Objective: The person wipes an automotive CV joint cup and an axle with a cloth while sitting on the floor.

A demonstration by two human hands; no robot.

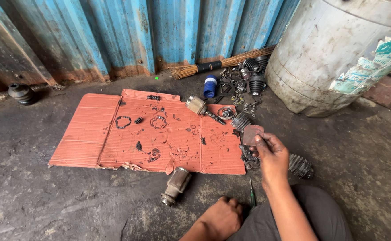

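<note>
The person is sitting on the floor (48, 209). The right hand (269, 154) is pinching one small reddish card piece (252, 135) by its lower edge, probably to keep grease away. The left hand (222, 218), closed in a fist, is resting empty on the floor. One red cardboard sheet (93, 134) is lying under greasy parts; two metal joint housings (175, 186) and one green screwdriver (251, 198) are lying near.

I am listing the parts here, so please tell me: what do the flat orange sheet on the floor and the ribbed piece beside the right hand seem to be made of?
The orange sheet looks like corrugated cardboard: fold creases, torn edges, dark grease stains. The ribbed piece by the right hand seems to be black rubber, matte and dusty, with bellows-like folds.
</note>
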